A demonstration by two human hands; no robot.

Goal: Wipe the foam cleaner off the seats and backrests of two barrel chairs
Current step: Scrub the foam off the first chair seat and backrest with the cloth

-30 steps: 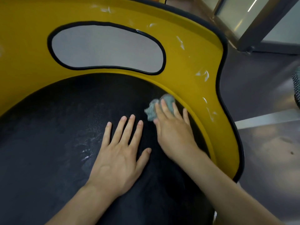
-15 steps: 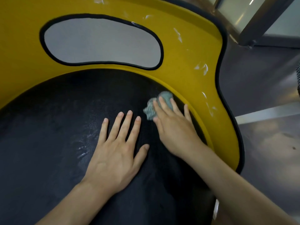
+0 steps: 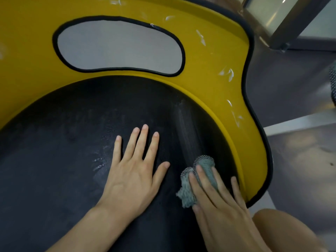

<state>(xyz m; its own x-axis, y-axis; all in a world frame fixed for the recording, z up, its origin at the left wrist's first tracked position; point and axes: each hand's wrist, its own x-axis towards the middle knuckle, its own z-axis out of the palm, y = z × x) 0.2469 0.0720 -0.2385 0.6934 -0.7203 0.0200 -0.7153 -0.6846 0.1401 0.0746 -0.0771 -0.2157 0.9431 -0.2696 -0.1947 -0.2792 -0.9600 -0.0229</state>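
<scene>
Head view: seat wiping in hand; right hand (image 3: pixel 218 202) presses cloth (image 3: pixel 205 163) on the black seat (image 3: pixel 63 151), fingers (image 3: pixel 207 180) straight; left hand (image 3: pixel 132 179) rests spread beside it; next, foam (image 3: pixel 227 72) on backrest (image 3: pixel 209 84) probably needs wiping.

We have open room over the left and far parts of the round black padded seat (image 3: pixel 63 142). The curved yellow backrest with black piping (image 3: pixel 209 73) walls it in along the far and right sides. Our left hand (image 3: pixel 132 179) lies flat mid-seat, just beside our right hand (image 3: pixel 218 202), which presses on the crumpled grey-green cloth (image 3: pixel 205 170). A narrow strip of seat separates them, and the right little finger sits near the yellow wall.
</scene>
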